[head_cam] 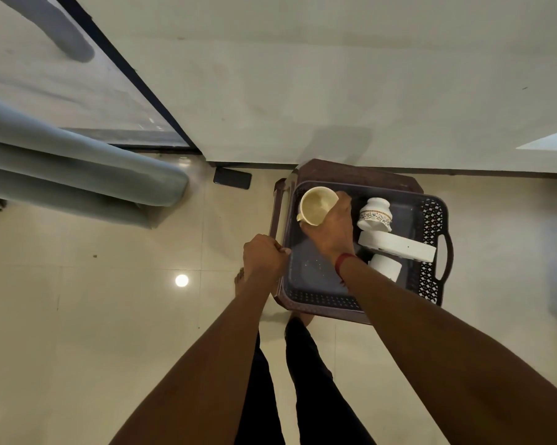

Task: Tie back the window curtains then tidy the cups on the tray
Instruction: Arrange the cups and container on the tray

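Far left, the grey curtain [78, 168] is bunched up in fat folds in front of the window [87, 101], with its end down near the floor [110, 300]. A dark phone [232, 179] lies on the floor by the wall. Next over, our left hand [264, 256] has its fingers curled tight on the left rim of the tray [428, 277], which sits on a brown stool [360, 173]. Our right hand [330, 234] reaches into the tray, fingers wrapped round a cream cup [315, 205] at the far left corner, its mouth facing up at us. Right of that we've got a patterned cup [375, 215] tipped over, a white block [397, 247], and a plain white cup [385, 268] tucked partly under the block.
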